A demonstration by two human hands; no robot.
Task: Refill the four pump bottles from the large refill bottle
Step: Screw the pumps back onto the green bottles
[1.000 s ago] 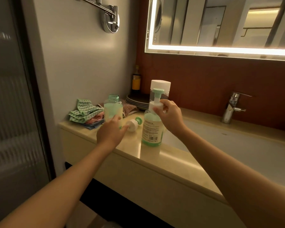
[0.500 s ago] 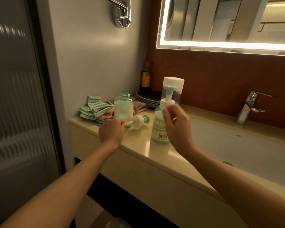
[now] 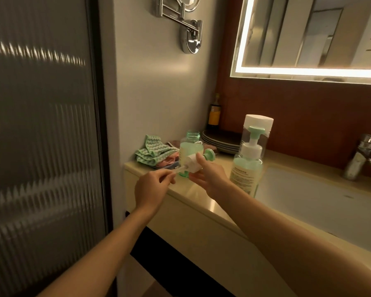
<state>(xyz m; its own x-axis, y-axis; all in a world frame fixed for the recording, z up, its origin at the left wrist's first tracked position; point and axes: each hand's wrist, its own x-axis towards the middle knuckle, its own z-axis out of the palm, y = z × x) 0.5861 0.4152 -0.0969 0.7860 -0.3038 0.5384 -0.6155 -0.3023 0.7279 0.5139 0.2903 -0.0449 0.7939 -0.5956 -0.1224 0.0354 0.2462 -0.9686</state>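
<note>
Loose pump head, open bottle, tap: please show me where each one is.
loose pump head (image 3: 192, 164), head view, on its white collar
open bottle (image 3: 192, 136), head view, on its threaded neck
tap (image 3: 355, 163), head view, on its metal body

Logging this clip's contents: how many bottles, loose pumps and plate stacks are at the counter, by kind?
bottles: 4 (open green bottle, pump bottle, white-capped bottle, dark bottle)
loose pump: 1
plate stack: 1
total: 6
</note>
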